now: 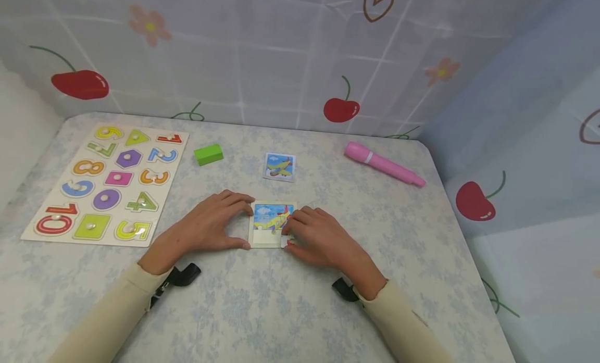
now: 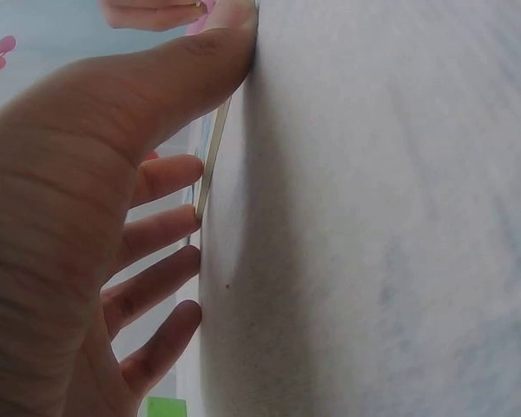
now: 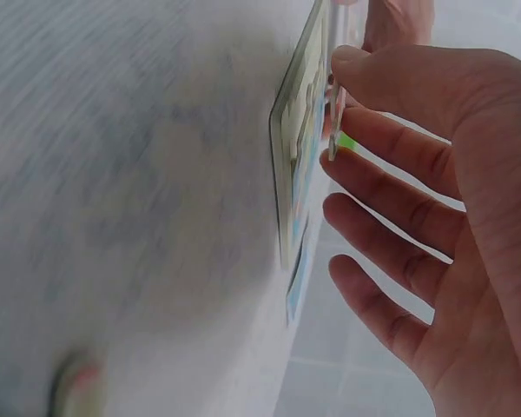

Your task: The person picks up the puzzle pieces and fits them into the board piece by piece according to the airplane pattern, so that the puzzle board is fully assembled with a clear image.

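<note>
A small jigsaw board (image 1: 266, 245) with an airplane picture lies flat in the middle of the table, its lower left part showing the bare base. My left hand (image 1: 213, 222) holds the board's left side, fingers at the upper left corner and thumb at the lower left. Over the board's right part, my right hand (image 1: 323, 235) pinches a puzzle piece (image 3: 336, 122) between thumb and fingers. In the right wrist view the piece stands tilted just above the board, and its picture is hard to make out. Behind the board lies a small airplane picture card (image 1: 279, 166).
A number and shape puzzle board (image 1: 157, 193) lies at the left. Near it sits a green block (image 1: 208, 154). At the back right lies a pink microphone-shaped stick (image 1: 384, 165). A patterned curtain (image 1: 281, 55) hangs behind the table (image 1: 262, 311).
</note>
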A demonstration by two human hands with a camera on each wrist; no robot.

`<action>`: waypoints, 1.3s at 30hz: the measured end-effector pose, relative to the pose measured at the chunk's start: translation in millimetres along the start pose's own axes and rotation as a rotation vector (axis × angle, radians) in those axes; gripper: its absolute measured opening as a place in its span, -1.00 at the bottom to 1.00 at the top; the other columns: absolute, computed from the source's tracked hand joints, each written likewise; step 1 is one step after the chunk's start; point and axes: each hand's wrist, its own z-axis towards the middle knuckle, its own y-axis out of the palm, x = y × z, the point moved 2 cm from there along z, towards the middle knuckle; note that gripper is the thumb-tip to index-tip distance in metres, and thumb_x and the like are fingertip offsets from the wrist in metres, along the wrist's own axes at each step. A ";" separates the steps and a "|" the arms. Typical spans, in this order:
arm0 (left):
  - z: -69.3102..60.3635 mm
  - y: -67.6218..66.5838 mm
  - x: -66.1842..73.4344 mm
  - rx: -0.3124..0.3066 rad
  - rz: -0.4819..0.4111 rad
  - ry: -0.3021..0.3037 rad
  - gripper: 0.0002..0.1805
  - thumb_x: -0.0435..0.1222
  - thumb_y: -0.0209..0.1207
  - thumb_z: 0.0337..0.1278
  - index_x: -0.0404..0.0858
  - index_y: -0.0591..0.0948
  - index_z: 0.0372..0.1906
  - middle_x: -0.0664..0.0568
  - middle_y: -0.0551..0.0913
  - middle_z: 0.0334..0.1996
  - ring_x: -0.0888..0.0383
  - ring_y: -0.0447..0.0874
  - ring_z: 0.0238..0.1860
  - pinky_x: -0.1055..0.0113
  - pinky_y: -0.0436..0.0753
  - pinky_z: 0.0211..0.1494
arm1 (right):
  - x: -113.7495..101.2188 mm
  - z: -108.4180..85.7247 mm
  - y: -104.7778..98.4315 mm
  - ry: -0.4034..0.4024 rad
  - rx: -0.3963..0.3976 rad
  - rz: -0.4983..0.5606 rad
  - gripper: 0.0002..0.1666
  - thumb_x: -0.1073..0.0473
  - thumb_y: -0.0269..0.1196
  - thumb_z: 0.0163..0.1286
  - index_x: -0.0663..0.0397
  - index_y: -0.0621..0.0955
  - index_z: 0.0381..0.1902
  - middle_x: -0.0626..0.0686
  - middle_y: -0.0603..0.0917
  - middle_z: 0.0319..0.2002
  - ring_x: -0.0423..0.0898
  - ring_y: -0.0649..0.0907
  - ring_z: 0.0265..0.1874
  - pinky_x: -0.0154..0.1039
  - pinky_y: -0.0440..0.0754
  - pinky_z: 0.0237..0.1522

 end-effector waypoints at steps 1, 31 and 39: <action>0.2 0.0 -0.3 0.000 -0.001 0.000 -0.27 0.22 0.63 -0.08 -0.07 0.66 0.12 0.03 0.56 0.44 -0.03 0.53 0.34 -0.10 0.56 0.26 | -1.1 2.4 0.4 -0.004 0.002 -0.003 -0.71 -0.07 0.51 0.41 -0.16 0.74 0.00 -0.15 0.70 0.02 -0.13 0.64 0.05 -0.11 0.63 0.14; 0.7 0.8 -1.5 0.024 -0.001 0.033 -0.25 0.25 0.61 -0.07 -0.09 0.67 0.14 0.02 0.57 0.43 -0.03 0.53 0.35 -0.09 0.56 0.28 | -28.1 44.3 16.9 -0.066 0.006 -0.110 -0.71 -0.12 0.46 0.47 -0.19 0.76 0.03 -0.15 0.71 0.00 -0.10 0.67 0.12 -0.07 0.64 0.21; 0.8 0.7 -1.9 0.019 -0.002 0.028 -0.24 0.26 0.61 -0.08 -0.09 0.67 0.14 0.02 0.56 0.44 -0.03 0.52 0.37 -0.09 0.56 0.29 | -29.2 46.9 19.8 -0.081 0.026 -0.137 -0.77 -0.08 0.46 0.47 -0.18 0.75 -0.02 -0.14 0.69 -0.04 -0.11 0.68 0.06 -0.08 0.65 0.16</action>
